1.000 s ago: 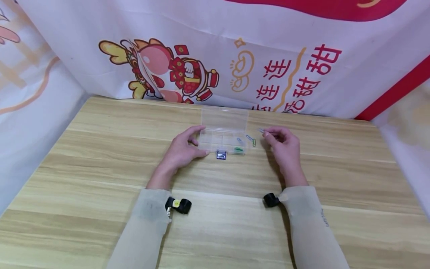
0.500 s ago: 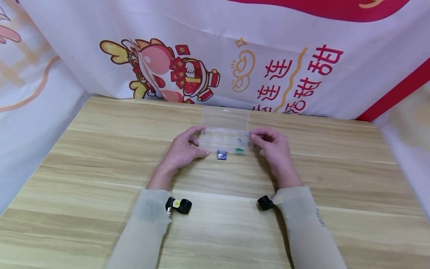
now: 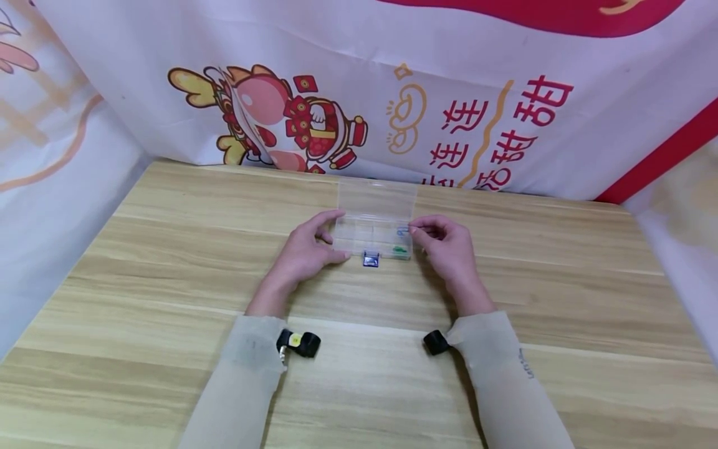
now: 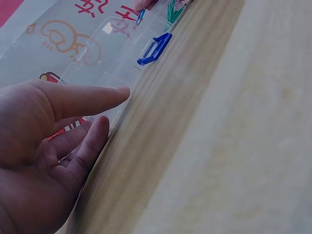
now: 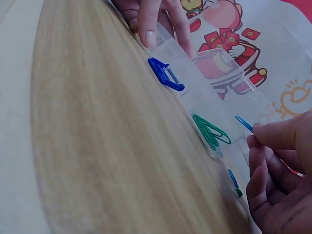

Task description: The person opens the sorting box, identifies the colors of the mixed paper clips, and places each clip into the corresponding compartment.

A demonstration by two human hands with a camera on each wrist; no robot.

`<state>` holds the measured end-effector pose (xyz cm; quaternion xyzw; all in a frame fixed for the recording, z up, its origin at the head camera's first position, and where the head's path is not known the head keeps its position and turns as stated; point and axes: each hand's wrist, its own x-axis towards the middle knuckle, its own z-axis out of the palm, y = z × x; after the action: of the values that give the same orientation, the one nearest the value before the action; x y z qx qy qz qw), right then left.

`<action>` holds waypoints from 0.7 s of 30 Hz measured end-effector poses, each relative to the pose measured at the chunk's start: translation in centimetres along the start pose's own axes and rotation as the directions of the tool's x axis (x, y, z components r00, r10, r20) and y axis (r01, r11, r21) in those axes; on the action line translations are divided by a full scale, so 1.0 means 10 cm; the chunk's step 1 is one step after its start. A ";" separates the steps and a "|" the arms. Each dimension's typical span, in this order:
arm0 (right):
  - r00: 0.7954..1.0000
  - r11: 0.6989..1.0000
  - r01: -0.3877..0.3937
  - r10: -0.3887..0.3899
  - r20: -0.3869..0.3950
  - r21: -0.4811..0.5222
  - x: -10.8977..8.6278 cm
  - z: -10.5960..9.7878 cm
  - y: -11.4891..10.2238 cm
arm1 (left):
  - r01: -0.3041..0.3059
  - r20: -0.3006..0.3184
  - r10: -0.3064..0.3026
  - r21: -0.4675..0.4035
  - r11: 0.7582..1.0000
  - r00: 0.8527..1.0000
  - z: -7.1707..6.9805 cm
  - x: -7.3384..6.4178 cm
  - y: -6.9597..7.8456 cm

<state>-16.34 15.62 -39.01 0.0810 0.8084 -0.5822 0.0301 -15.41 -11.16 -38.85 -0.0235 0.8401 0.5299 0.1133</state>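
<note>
A clear plastic compartment box (image 3: 361, 232) sits near the table's back edge, its lid (image 3: 376, 198) raised. My left hand (image 3: 305, 249) holds its left end, thumb at the front edge and fingertips toward the back. Between thumb and forefinger my right hand (image 3: 449, 249) pinches a blue paper clip (image 5: 243, 123) over the back right compartment. Another blue clip (image 3: 401, 231) shows in that compartment. Green paper clips (image 5: 210, 131) lie in the front right one. A blue latch (image 3: 371, 259) hangs at the box's front.
On the table past the box's right end lie a blue paper clip (image 5: 234, 179) and a green one (image 5: 239, 193), hidden behind the right hand in the head view. A printed cloth (image 3: 482, 62) hangs behind the wooden table (image 3: 359, 386).
My right hand has moved left with the pinched clip, from beside the box to its right end, covering the loose clips in the head view. My left hand has stayed at the box.
</note>
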 end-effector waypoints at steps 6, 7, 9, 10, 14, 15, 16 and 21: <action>1.000 1.000 0.005 -0.005 -0.022 -0.007 -0.01 0.00 0.01 | 0.002 -0.001 -0.002 -0.001 1.000 1.000 0.00 0.00 0.00; 1.000 1.000 0.008 -0.008 -0.024 -0.007 -0.01 0.01 0.01 | 0.002 -0.001 -0.002 0.000 1.000 1.000 0.00 0.00 0.00; 1.000 1.000 0.012 -0.012 -0.028 -0.011 -0.01 0.01 0.01 | 0.000 -0.001 0.000 0.000 1.000 1.000 0.00 0.00 0.00; 0.999 1.000 0.014 -0.014 -0.028 -0.015 -0.01 0.01 0.01 | 0.000 -0.001 0.000 0.001 1.000 1.000 0.00 0.00 0.00; 0.999 0.999 0.017 -0.018 -0.027 -0.042 -0.01 0.03 0.00 | 0.000 0.000 0.000 0.002 1.000 1.000 0.00 0.00 0.00; 1.000 0.999 0.015 -0.016 -0.026 -0.048 -0.02 0.03 0.00 | 0.001 0.000 -0.001 0.002 1.000 1.000 0.00 0.00 0.00; 1.000 0.998 0.014 -0.016 -0.025 -0.054 -0.02 0.03 0.00 | 0.002 0.000 -0.002 0.001 1.000 1.000 0.00 0.00 0.00; 1.000 0.997 0.006 -0.008 -0.030 -0.072 -0.01 0.04 0.00 | -0.002 0.000 0.002 0.000 1.000 1.000 0.00 0.00 0.00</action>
<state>-16.25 15.26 -39.15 0.0860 0.8296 -0.5514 0.0188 -15.42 -11.17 -38.87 -0.0227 0.8400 0.5302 0.1129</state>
